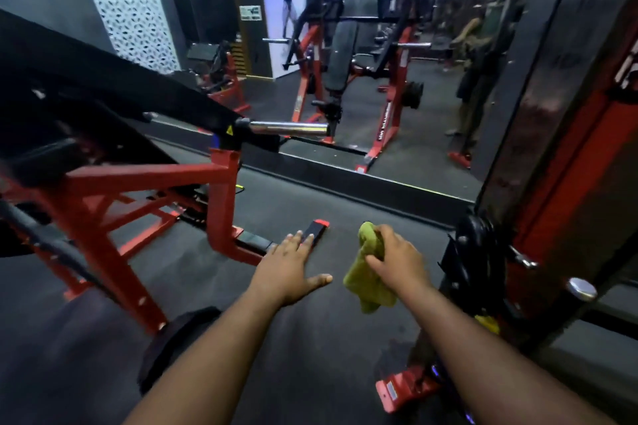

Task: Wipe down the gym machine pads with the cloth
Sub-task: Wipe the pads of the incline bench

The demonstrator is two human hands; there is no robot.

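A green cloth (369, 278) hangs bunched from my right hand (397, 260), which grips it in mid-air over the dark floor. My left hand (290, 269) is stretched forward beside it, fingers straight and spread, holding nothing. At the left, a red-framed gym machine (148, 179) carries a long black pad (103, 79) slanting down to the right, well away from both hands. A round black pad (172, 345) sits low near the machine's red leg, under my left forearm.
A wall mirror (362, 62) ahead reflects another red bench machine and a person. A tall black and red weight-stack column (552, 148) stands close on the right, its red foot (400, 390) on the floor. A chrome bar (290, 128) juts from the left machine.
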